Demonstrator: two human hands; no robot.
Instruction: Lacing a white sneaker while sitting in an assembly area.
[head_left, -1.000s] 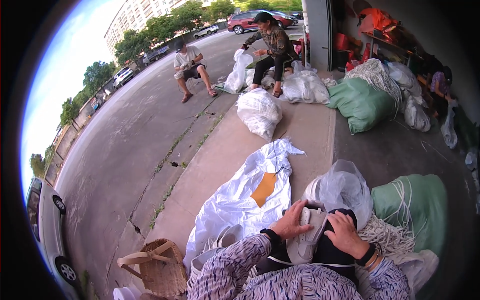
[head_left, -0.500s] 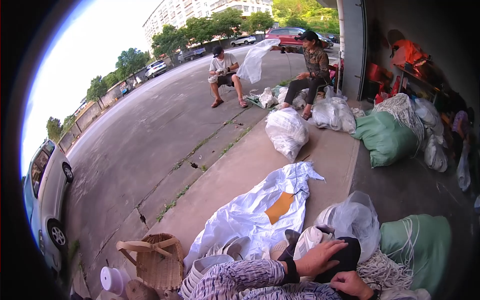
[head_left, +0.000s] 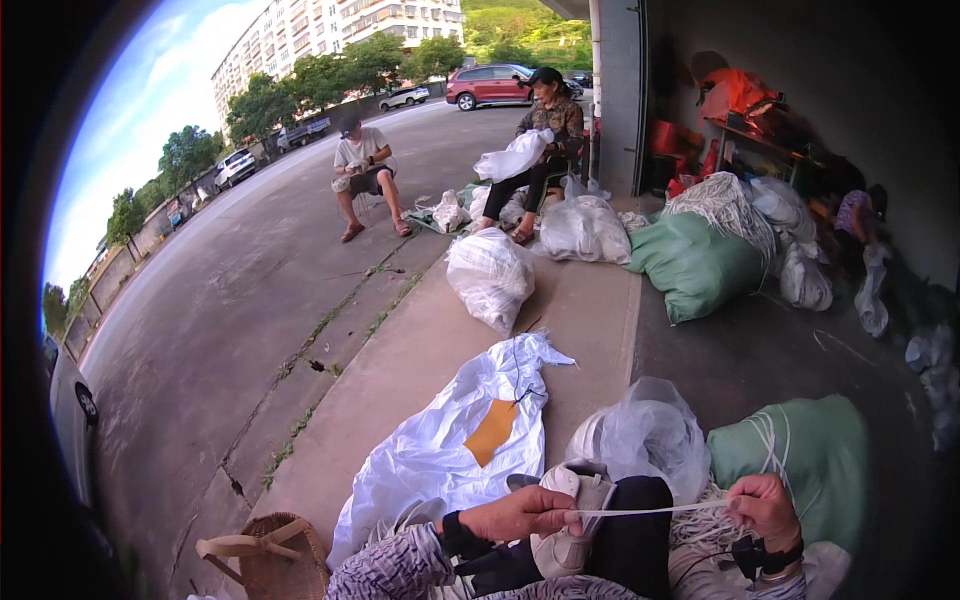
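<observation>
Between my left hand (head_left: 532, 513) and my right hand (head_left: 765, 508), a thin white shoelace (head_left: 650, 511) is pulled nearly straight. Both hands are closed on it, fingertips pinching its ends. A pale beige shoe (head_left: 562, 550) rests at my lap, just under my left hand and partly hidden by it. The lace crosses in front of my dark-clothed knee (head_left: 635, 545). Beside my right hand lies a tangled heap of white laces (head_left: 697, 525), partly covered by my arm.
A white woven sack (head_left: 420, 490) with an orange patch lies ahead. A wicker basket (head_left: 275, 565) stands at left. Near my right are a clear plastic bag (head_left: 655, 440) and a green sack (head_left: 800, 460). Two people sit farther off, among stuffed bags (head_left: 490, 280).
My hands have moved apart, and a shoelace is now stretched between them. The view has swung right. The far person in a patterned top has lowered a plastic bag to the lap.
</observation>
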